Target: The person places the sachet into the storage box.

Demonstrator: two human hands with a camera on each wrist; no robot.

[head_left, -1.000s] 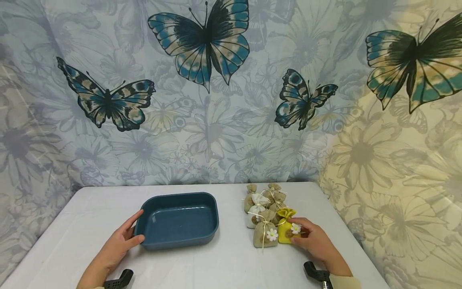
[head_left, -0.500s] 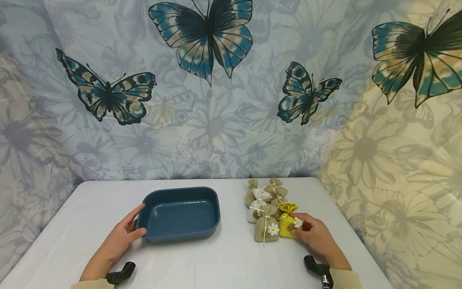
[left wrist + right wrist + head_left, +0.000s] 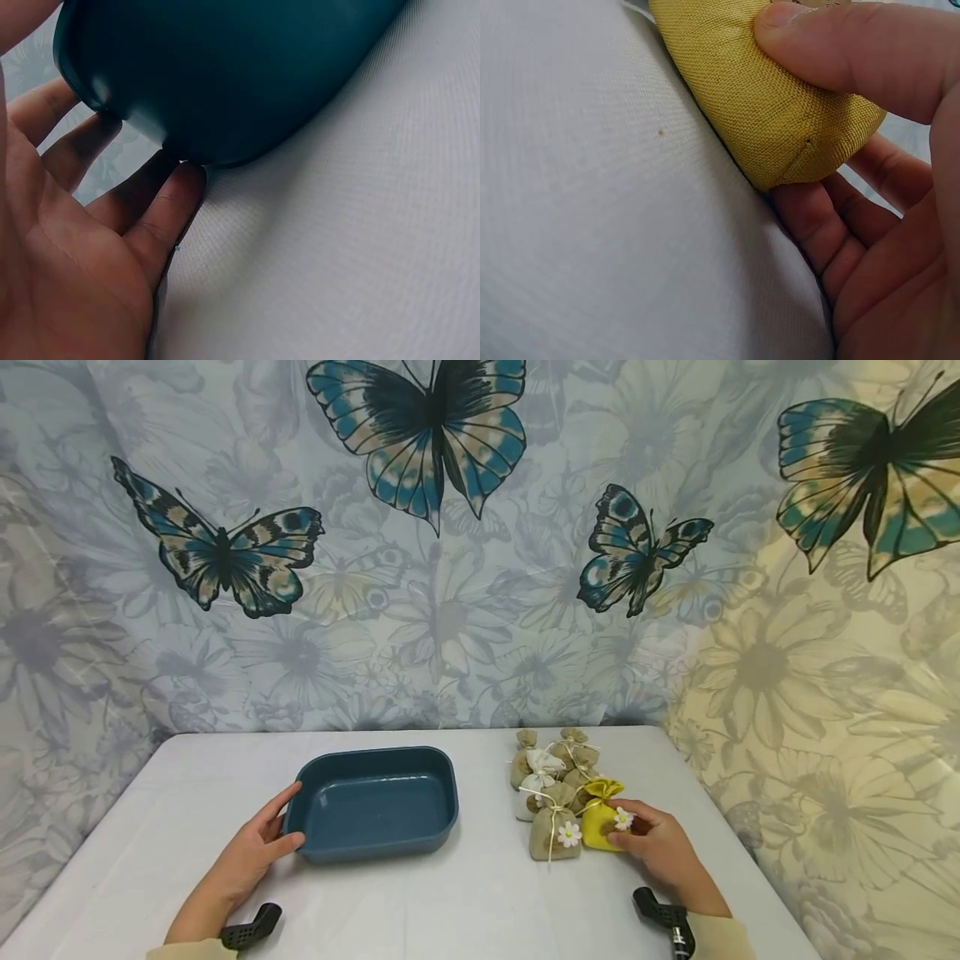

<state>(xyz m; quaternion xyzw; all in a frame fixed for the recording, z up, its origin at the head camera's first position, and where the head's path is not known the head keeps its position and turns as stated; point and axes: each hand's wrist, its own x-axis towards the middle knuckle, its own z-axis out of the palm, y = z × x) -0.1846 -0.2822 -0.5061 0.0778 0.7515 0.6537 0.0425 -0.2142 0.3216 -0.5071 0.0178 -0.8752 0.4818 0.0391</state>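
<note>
My left hand (image 3: pixel 247 860) is at the left end of a dark blue rectangular baking dish (image 3: pixel 375 810). Its fingers are fairly straight, with the fingertips touching the dish's end wall in the left wrist view. My right hand (image 3: pixel 663 852) holds a small yellow drawstring pouch (image 3: pixel 597 827) with a white flower on it. In the right wrist view the thumb presses the yellow cloth from one side, and the other fingers lie behind and under it. Close beside it stands a beige drawstring pouch (image 3: pixel 553 839), also with a white flower.
Behind the front pouches cluster a white pouch (image 3: pixel 531 795) and several more beige ones (image 3: pixel 576 753). Everything rests on a white-covered table (image 3: pixel 420 910). A butterfly-printed cloth (image 3: pixel 450 635) hangs behind and along the sides.
The head view has tilted slightly, so the whole scene sits a little higher. The yellow pouch has shifted very slightly to the right with my right hand; my left hand stays at the dish.
</note>
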